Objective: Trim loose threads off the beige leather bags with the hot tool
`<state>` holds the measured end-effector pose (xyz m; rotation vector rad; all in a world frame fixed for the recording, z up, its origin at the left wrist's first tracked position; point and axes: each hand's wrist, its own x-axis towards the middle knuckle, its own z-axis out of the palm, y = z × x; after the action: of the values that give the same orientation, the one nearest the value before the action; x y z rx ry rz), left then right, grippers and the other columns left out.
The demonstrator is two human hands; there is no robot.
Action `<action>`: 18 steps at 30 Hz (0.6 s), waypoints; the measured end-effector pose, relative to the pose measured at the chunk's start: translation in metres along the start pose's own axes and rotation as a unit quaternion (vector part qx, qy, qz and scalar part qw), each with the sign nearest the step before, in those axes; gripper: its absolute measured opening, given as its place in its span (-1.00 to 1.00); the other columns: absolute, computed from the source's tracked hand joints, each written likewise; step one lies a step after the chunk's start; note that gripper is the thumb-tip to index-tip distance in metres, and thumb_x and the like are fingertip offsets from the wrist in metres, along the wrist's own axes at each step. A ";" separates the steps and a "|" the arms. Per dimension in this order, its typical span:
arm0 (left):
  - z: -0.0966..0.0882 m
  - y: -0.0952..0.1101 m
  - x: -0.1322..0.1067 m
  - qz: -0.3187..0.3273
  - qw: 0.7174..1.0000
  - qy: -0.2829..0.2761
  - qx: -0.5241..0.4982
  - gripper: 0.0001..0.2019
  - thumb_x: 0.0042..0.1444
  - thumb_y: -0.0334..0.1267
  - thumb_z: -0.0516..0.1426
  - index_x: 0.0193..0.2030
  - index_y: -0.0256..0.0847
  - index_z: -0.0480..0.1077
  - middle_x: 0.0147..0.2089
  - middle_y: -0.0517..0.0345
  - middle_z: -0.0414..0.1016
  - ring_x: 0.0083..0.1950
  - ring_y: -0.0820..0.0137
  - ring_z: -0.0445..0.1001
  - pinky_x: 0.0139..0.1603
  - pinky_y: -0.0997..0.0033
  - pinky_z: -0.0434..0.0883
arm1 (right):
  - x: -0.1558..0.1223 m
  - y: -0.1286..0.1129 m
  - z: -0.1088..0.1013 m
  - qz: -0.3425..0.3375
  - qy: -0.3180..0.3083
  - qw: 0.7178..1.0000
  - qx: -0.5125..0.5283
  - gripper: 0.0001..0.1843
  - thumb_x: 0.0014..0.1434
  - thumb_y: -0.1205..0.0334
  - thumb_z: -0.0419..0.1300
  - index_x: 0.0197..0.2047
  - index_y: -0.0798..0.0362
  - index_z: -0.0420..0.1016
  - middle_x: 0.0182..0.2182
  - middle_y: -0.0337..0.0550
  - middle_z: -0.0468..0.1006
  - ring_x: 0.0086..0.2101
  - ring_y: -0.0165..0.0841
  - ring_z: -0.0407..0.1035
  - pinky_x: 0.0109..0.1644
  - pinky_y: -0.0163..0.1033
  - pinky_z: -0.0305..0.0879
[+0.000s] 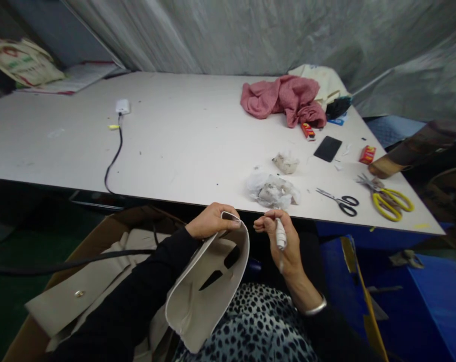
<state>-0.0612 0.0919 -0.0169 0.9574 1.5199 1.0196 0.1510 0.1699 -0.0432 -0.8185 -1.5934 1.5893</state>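
My left hand (217, 221) grips the top edge of a beige handbag body (203, 296), thumb pressed over its rim. The bag tilts over my lap with its mouth toward me, and two dark slots show in one wall. My right hand (284, 241), a little to the right and apart from the bag, has its fingers curled around a slim tool with a white-wrapped handle (281, 235). The working end of that tool is hidden or too small to make out. Just beyond my right hand, crumpled clear plastic (273, 191) lies near the table edge.
On the white table (182, 136) lie black-handled scissors (341, 201), yellow-handled scissors (390, 198), a dark flat pad (328, 149), a pink cloth (284, 98) and a cabled white box (123, 106). A cardboard box (35, 337) of beige bag pieces stands left; blue bins (435, 296) stand right.
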 end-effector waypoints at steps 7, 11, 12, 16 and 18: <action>-0.020 -0.014 0.005 -0.087 0.977 0.095 -0.167 -0.68 -0.25 -0.13 0.44 -0.44 -0.26 0.49 -0.52 0.17 0.48 -0.50 0.41 0.40 -0.39 0.38 0.37 | 0.032 0.006 -0.053 -0.059 0.128 0.979 -0.144 -0.60 0.36 -0.10 0.18 0.01 0.03 0.60 -0.28 -0.13 0.63 -0.38 -0.34 0.50 -0.22 -0.18 0.49; 0.020 -0.019 0.002 -0.069 0.993 0.083 -0.045 -0.75 -0.14 -0.14 0.38 -0.40 -0.28 0.57 -0.48 0.12 0.54 -0.46 0.37 0.44 -0.35 0.37 0.36 | 0.047 0.011 -0.058 -0.063 0.160 0.970 -0.173 -0.63 0.31 -0.08 0.24 -0.04 0.05 0.55 -0.31 -0.16 0.64 -0.36 -0.30 0.53 -0.21 -0.18 0.48; 0.030 -0.019 0.000 -0.054 0.995 0.079 -0.005 -0.78 -0.10 -0.15 0.35 -0.40 -0.28 0.59 -0.46 0.11 0.56 -0.42 0.36 0.46 -0.32 0.38 0.37 | 0.050 0.012 -0.057 -0.069 0.162 0.969 -0.177 -0.64 0.30 -0.08 0.25 -0.06 0.05 0.54 -0.31 -0.16 0.64 -0.35 -0.29 0.54 -0.19 -0.18 0.48; 0.050 -0.013 -0.003 -0.027 0.994 0.068 0.080 -0.84 -0.02 -0.20 0.28 -0.38 -0.25 0.61 -0.43 0.14 0.59 -0.37 0.35 0.47 -0.27 0.40 0.34 | 0.060 0.019 -0.055 -0.075 0.149 0.968 -0.185 -0.64 0.29 -0.09 0.26 -0.09 0.05 0.55 -0.30 -0.17 0.64 -0.31 -0.29 0.54 -0.14 -0.18 0.48; 0.049 -0.010 -0.004 -0.033 0.994 0.067 0.084 -0.85 -0.02 -0.21 0.28 -0.37 -0.25 0.61 -0.44 0.16 0.58 -0.39 0.36 0.46 -0.30 0.41 0.33 | 0.063 0.022 -0.055 -0.070 0.141 0.969 -0.193 -0.63 0.29 -0.10 0.26 -0.10 0.04 0.55 -0.30 -0.18 0.63 -0.31 -0.30 0.53 -0.14 -0.19 0.47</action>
<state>-0.0129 0.0911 -0.0308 0.9646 1.7603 0.9350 0.1627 0.2529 -0.0627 -1.0564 -1.7277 1.0229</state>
